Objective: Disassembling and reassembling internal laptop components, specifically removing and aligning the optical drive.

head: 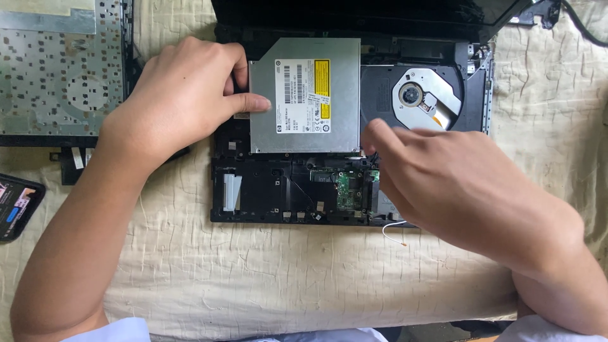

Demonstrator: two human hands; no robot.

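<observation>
A silver optical disc drive [304,95] with white and yellow labels lies on top of an opened black laptop base [278,196]. Its black tray [411,95] is pulled out to the right, showing the round spindle and lens. My left hand [180,95] grips the drive's left edge, thumb on top. My right hand [443,177] reaches in from the right, fingertips at the drive's lower right corner by the tray. A small green circuit board [349,190] shows inside the base.
A detached keyboard [60,69] lies metal back up at the upper left. A phone [16,206] with a lit screen sits at the left edge. A thin white wire [392,234] sticks out below the base. Everything rests on a cream cloth [285,272].
</observation>
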